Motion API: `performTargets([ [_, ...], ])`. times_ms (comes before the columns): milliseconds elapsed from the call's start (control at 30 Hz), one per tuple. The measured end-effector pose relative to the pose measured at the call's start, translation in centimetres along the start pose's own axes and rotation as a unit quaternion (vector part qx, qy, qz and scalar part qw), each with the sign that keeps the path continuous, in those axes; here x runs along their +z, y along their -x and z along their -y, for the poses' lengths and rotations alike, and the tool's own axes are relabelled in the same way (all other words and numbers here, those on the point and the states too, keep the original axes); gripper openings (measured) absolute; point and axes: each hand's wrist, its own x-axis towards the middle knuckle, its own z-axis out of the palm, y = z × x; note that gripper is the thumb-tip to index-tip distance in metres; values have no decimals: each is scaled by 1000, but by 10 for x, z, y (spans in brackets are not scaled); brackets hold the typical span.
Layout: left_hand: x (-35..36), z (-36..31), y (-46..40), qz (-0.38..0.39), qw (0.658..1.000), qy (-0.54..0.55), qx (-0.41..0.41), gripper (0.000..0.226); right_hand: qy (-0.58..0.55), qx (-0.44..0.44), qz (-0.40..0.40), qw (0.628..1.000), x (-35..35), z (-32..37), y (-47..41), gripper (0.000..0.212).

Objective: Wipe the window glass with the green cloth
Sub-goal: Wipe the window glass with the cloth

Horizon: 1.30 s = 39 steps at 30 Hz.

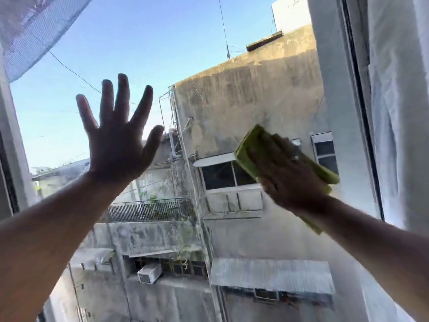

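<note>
The window glass [209,66] fills most of the head view, with sky and grey buildings behind it. My left hand [116,145] is raised at the left with its fingers spread wide, palm toward the glass, holding nothing. My right hand [287,175] lies flat on the folded green cloth [249,148] and presses it to the glass at the right. The cloth sticks out above the fingers, to their right, and in a strip below the wrist. The hand looks blurred.
A dark window frame [364,117] runs down the right side, with a white curtain [399,112] beside it. A sheer netted curtain [25,31] hangs over the top left corner, and another frame edge [9,180] stands at the left.
</note>
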Motion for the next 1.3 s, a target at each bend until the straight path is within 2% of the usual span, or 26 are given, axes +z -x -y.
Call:
performTargets([
  [67,4,4,6,12,999,8,-33,65,4,175,-4,985,-8,-34,-15,65],
  [133,10,5,4,17,998,14,-51,65,-20,308,-53,950,-5,-21,-29,66],
  [200,14,3,2,11,999,20,-45,64,-32,346,-86,934,3,30,-29,63],
  [233,16,3,2,6,999,18,-42,64,-38,307,-85,947,11,65,-19,63],
  [267,17,5,3,5,999,18,-41,64,-48,227,-63,971,19,103,0,64],
  [333,14,8,4,15,999,23,-42,64,-54,-10,-2,999,24,160,50,65],
  [400,8,6,3,34,998,28,-45,65,-38,-216,62,974,21,162,86,53],
  [433,5,4,3,43,998,34,-41,66,-28,-270,81,959,19,149,90,49],
  [467,2,4,2,52,997,42,-33,67,-18,-287,86,954,17,130,85,49],
  [500,-1,7,2,62,997,49,-22,70,-16,-265,76,961,16,110,74,50],
  [567,-7,23,6,72,996,47,-5,74,-17,-131,33,991,7,67,34,58],
  [633,-9,52,14,67,997,14,-20,74,-18,10,-7,1000,-7,37,-22,61],
  [700,-8,75,19,75,996,5,-48,75,-19,98,-40,994,-18,32,-87,61],
  [767,-4,81,22,71,996,11,-49,75,-36,137,-60,988,-25,57,-138,64],
  [800,-2,81,22,66,997,14,-44,73,-42,130,-74,988,-24,81,-149,64],
  [833,0,81,21,60,997,18,-40,72,-45,84,-85,992,-17,108,-148,65],
  [900,0,84,22,53,998,21,-31,70,-53,-120,-50,990,-2,164,-104,67],
  [933,0,85,23,51,998,23,-32,69,-53,-222,-15,974,3,181,-72,67],
  [1000,1,85,24,49,998,29,-36,69,-28,-320,28,947,8,166,-39,61],
  [1033,2,84,24,46,998,29,-37,69,-11,-313,29,949,9,144,-44,60],
  [1067,2,83,25,43,998,28,-40,69,2,-263,18,965,8,121,-60,60],
  [1133,3,83,26,42,998,30,-41,69,9,-91,-31,995,-3,85,-107,59],
  [1167,3,83,26,43,998,32,-40,69,11,-16,-63,998,-12,77,-131,57],
  [1233,3,85,26,40,998,34,-38,67,-23,94,-124,988,-20,94,-161,57],
  [1267,4,86,26,38,998,35,-35,65,-42,122,-139,982,-17,117,-164,58],
  [1300,4,87,27,35,998,35,-32,63,-59,110,-141,982,-10,145,-155,60],
])
